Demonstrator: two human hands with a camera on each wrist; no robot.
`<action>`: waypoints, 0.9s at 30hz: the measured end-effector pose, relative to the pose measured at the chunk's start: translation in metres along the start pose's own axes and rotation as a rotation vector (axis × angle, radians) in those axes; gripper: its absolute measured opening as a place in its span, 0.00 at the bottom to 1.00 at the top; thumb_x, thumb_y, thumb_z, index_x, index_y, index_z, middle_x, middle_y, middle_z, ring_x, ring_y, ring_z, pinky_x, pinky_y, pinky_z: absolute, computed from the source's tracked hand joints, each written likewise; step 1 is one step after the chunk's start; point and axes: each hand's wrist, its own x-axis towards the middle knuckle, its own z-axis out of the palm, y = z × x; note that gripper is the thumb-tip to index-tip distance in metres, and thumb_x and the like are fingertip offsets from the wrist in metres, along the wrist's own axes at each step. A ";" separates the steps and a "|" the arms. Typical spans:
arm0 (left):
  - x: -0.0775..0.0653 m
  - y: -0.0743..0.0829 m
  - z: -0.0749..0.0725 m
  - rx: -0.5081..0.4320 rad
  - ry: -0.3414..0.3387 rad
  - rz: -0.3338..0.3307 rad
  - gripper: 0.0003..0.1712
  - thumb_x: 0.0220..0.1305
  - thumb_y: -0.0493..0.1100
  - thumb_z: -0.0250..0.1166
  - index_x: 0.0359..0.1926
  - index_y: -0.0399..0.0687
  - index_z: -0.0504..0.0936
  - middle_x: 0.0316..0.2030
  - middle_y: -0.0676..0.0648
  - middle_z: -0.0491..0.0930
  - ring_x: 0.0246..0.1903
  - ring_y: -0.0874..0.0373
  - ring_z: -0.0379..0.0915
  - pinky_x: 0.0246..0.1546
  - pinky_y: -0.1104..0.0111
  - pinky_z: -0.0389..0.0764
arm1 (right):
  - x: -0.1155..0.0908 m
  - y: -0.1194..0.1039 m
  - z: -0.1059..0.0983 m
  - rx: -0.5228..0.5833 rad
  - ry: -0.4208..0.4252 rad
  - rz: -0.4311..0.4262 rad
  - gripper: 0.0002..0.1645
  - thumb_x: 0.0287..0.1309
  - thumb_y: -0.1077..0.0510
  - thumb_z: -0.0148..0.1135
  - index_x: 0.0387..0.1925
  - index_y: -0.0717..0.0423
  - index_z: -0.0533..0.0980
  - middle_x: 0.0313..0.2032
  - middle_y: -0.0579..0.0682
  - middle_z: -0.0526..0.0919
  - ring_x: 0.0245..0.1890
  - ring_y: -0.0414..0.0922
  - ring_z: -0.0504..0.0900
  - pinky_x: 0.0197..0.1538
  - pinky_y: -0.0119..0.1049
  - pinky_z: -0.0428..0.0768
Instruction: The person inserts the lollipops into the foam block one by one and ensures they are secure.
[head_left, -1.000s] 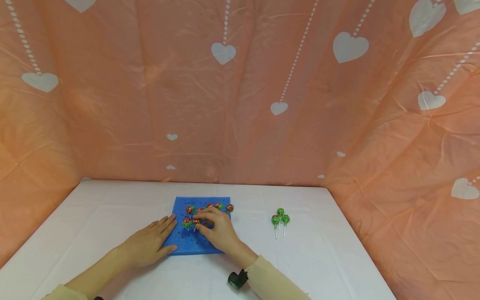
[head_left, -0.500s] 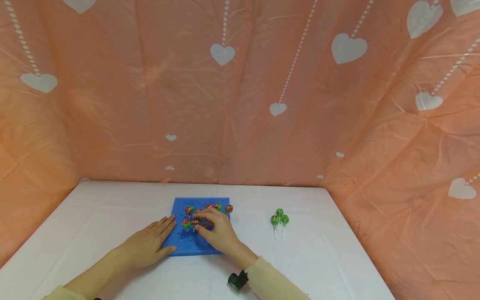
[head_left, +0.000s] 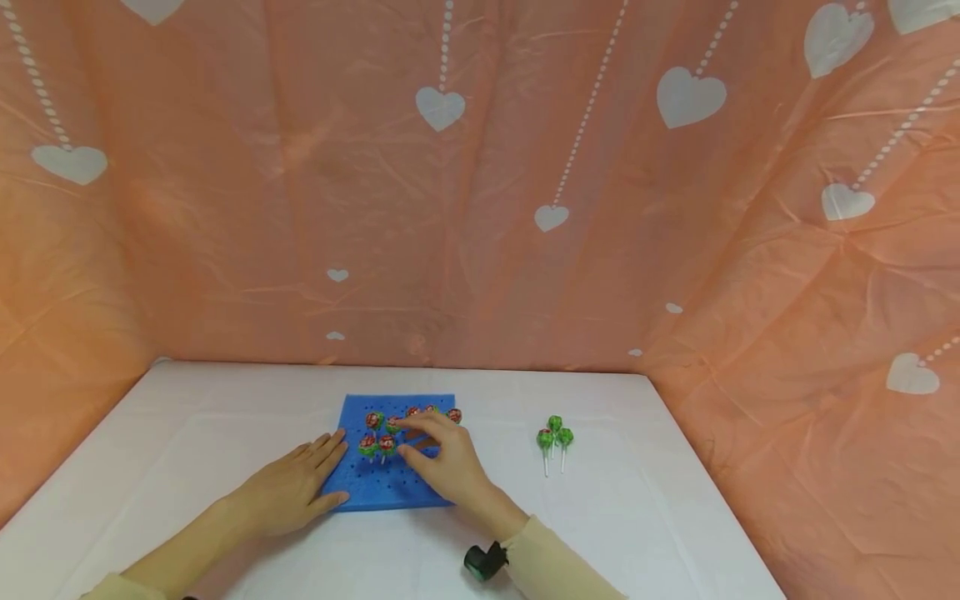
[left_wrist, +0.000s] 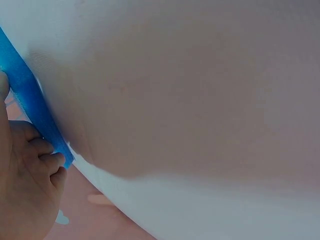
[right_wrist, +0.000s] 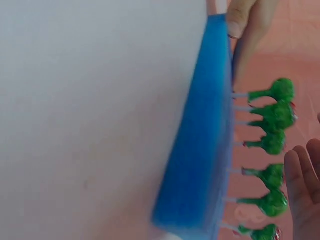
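A blue foam board (head_left: 375, 493) dotted with small holes lies on the table, with several red-and-green wrapped lollipops standing in it on their sticks. My left hand (head_left: 288, 490) rests along the board's left edge, fingers straight; the left wrist view shows its fingers (left_wrist: 42, 150) against the blue side. Just right of the front-row lollipop (head_left: 386, 444), my right hand (head_left: 448, 460) hovers with thumb and fingers apart, nothing between them. It hides part of the board's right side. In the right wrist view, sticks of the lollipops (right_wrist: 272, 202) enter the foam beside my right fingers (right_wrist: 300, 185).
Three more green lollipops (head_left: 555, 435) lie together on the white table (head_left: 637, 500), right of the board. A small black device (head_left: 484, 562) sits at my right wrist. Orange sheets (head_left: 480, 308) with white hearts stand behind and along both sides.
My right hand has let go of the front-row lollipop, spread its thumb and fingers, and drawn slightly right. The lollipop stays upright in the foam. My left hand stays on the board.
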 end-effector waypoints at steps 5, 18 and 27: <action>0.000 0.000 0.000 0.002 0.001 0.008 0.45 0.77 0.63 0.56 0.71 0.25 0.68 0.74 0.26 0.61 0.72 0.28 0.60 0.70 0.39 0.66 | -0.005 0.000 -0.015 0.029 0.056 0.010 0.20 0.65 0.67 0.70 0.58 0.63 0.82 0.54 0.58 0.84 0.50 0.59 0.85 0.50 0.41 0.88; 0.002 -0.002 0.002 0.012 -0.001 0.012 0.46 0.77 0.64 0.56 0.71 0.25 0.68 0.74 0.26 0.61 0.73 0.28 0.60 0.70 0.39 0.66 | -0.023 0.009 -0.062 0.043 0.266 -0.016 0.18 0.62 0.70 0.70 0.54 0.65 0.83 0.51 0.60 0.85 0.46 0.62 0.87 0.47 0.42 0.89; 0.002 -0.004 0.004 0.005 -0.009 0.008 0.47 0.76 0.65 0.55 0.71 0.25 0.68 0.74 0.26 0.61 0.73 0.28 0.59 0.71 0.39 0.66 | -0.040 0.020 -0.097 -0.026 0.404 0.070 0.19 0.59 0.73 0.71 0.52 0.63 0.84 0.49 0.59 0.86 0.45 0.58 0.87 0.47 0.41 0.89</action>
